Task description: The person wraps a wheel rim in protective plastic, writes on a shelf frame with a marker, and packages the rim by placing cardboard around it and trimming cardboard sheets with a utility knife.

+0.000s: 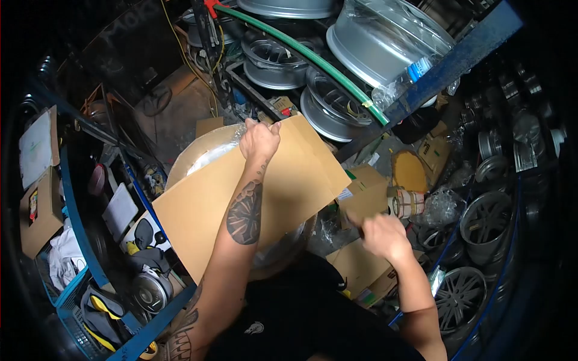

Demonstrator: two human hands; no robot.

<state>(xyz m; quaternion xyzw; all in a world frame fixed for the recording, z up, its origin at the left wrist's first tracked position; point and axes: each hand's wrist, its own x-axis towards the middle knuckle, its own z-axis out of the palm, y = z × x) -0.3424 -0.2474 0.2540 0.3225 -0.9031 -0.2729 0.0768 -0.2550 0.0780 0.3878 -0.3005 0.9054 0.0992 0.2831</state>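
My left hand [260, 142] is closed over the upper edge of a flat brown cardboard sheet [295, 174]. The sheet lies tilted across a round, plastic-wrapped thing [211, 154], whose curved cardboard edge shows behind it; most of that thing is hidden. To the right of the sheet and apart from it, my right hand [385, 236] is closed like a fist. A dark, blurred shape juts from its finger side, too smeared to name.
Silver wheel rims [274, 63] fill the rack at the back, with a green hose [301, 51] running across it. Dark rims [484, 225] stand at right. Cardboard boxes [367, 192] and plastic wrap [442, 207] lie nearby. A blue basket [75, 319] is at lower left.
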